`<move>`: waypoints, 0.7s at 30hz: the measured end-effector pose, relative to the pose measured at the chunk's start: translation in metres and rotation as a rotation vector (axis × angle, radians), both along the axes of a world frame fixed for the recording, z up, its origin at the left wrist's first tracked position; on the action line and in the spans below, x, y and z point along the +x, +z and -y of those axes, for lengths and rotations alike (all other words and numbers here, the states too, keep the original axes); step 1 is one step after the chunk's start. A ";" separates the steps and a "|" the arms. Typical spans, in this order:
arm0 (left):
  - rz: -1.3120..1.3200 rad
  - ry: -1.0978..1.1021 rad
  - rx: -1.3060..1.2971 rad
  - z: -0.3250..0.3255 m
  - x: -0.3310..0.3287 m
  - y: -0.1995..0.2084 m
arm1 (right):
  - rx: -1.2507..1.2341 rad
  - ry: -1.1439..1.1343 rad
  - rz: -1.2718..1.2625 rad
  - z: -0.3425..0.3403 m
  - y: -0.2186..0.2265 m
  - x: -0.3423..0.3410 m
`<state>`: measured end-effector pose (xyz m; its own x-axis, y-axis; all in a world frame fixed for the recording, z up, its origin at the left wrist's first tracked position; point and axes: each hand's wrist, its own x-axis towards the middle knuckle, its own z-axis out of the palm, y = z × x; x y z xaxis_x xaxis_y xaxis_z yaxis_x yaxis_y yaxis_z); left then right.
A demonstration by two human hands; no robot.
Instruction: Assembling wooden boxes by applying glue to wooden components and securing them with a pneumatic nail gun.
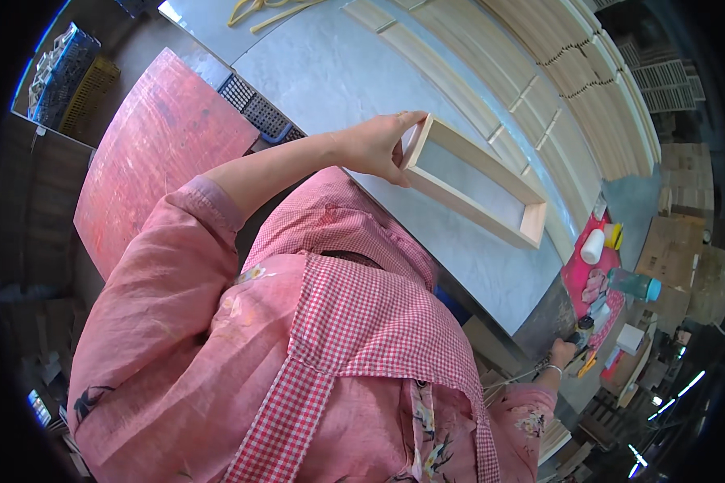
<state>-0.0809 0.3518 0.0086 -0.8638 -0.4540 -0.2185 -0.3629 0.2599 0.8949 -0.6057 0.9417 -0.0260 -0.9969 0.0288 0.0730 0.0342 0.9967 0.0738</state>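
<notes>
My left hand (381,145) grips the near-left short end of a long, narrow wooden frame (467,205), thumb on one side and fingers on the other. The frame has thin pale walls and the grey tabletop (314,76) shows through its middle. Far off to the right, my right hand (562,352) is closed at a small dark object (582,330) by the table's corner. Its fingers are small and partly hidden, so what it holds is unclear. A thin light cord or hose (524,375) runs beside that wrist.
Long pale wood strips (443,76) lie in rows across the table's far side, with stacked slats (580,72) behind. A pink cloth (578,274), white bottle (592,247) and teal-capped bottle (632,283) stand at right. A reddish board (165,153) and dark plastic basket (254,109) are left.
</notes>
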 end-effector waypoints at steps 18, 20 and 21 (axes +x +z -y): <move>-0.098 0.145 0.438 -0.036 -0.004 0.027 | -1.155 0.400 -0.063 0.173 0.140 0.325; -0.070 0.146 0.389 -0.047 -0.011 0.026 | -0.983 0.302 0.042 0.220 0.163 0.380; -0.047 0.153 0.342 -0.052 -0.013 0.024 | -0.987 0.286 0.041 0.241 0.169 0.404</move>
